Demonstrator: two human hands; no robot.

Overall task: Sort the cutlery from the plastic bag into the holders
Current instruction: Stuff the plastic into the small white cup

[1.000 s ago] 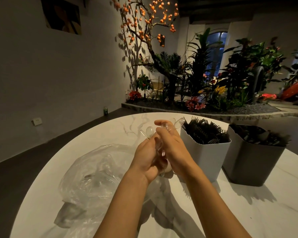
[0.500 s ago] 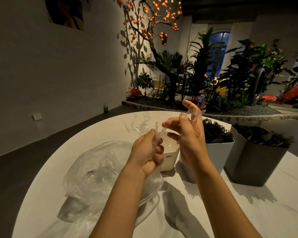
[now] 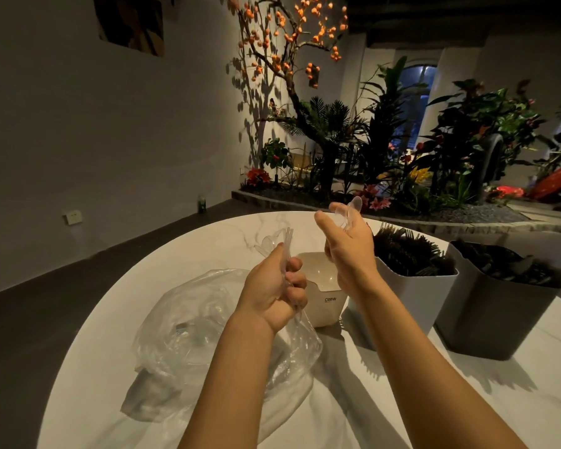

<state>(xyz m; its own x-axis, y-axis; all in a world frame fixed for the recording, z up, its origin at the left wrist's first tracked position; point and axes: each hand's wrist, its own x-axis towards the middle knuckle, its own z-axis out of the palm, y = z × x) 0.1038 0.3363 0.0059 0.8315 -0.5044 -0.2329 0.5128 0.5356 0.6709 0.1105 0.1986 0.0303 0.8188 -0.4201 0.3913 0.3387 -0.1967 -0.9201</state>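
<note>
1. Two hands are raised over the white bench (image 3: 110,384).
2. Left hand (image 3: 274,291) has its fingers curled round a bundle of clear cutlery (image 3: 277,244).
3. Right hand (image 3: 347,244) pinches a clear spoon (image 3: 353,207) above the cream holder (image 3: 321,286).
4. Plastic bag (image 3: 191,335) lies below the left hand.
5. Grey holder (image 3: 412,293) and dark holder (image 3: 499,306) stand to the right, full of dark cutlery.

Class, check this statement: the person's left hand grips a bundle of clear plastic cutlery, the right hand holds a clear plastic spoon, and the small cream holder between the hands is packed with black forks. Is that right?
Not quite. The head view shows the small cream holder looking empty; the black forks stand in the light grey holder beside it. The left hand does grip a bundle of clear plastic cutlery, and the right hand holds a clear plastic spoon.
</note>
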